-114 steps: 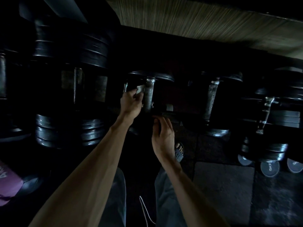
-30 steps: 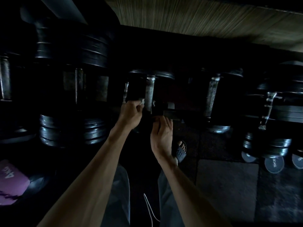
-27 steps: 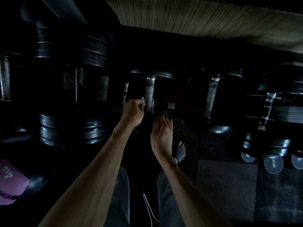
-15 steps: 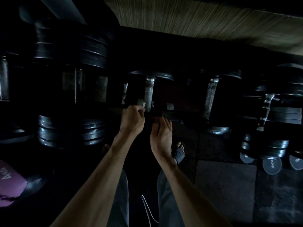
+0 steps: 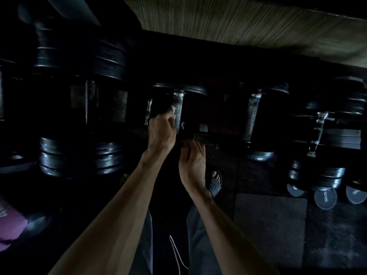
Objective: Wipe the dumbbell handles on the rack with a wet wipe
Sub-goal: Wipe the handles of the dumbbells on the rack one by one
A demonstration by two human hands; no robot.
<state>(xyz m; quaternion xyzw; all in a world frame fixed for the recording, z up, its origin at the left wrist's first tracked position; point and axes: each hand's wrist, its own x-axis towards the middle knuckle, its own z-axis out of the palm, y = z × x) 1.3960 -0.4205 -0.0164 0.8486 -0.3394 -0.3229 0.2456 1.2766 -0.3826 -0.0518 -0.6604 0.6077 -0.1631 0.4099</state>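
Dimness is covering most of the rack [image 5: 206, 135] in front of me, and I am looking down over both my forearms at a row of dumbbells lying across it. My left hand [image 5: 161, 132] is reaching up to the dumbbell handle [image 5: 178, 108] in the middle, with its fingers [image 5: 168, 116] curling round a small white wet wipe [image 5: 173, 110] and pinching it against the left side of that metal bar; only a crumpled corner of the wipe is showing above my knuckles. A thinner handle [image 5: 148, 112] is standing just to the left of my hand, apart from it. My right hand [image 5: 192, 165] is hanging lower, near the front edge of the rack, with the palm turned toward the left and its fingers loosely bent and gripping nothing; whether the fingertips are touching the rack edge I cannot tell in this dark. Further right another dumbbell handle [image 5: 252, 116] is lying bare, and beyond it a fourth one [image 5: 319, 126] is catching some light. Big black weight plates [image 5: 79, 155] are sitting to the left. Below, my sandalled foot [image 5: 214, 182] is standing on the dark floor mat [image 5: 268, 225], grey discs marked 5KG [image 5: 325, 198] are leaning at the right, and something pink [image 5: 10, 227] is lying at the lower left edge.
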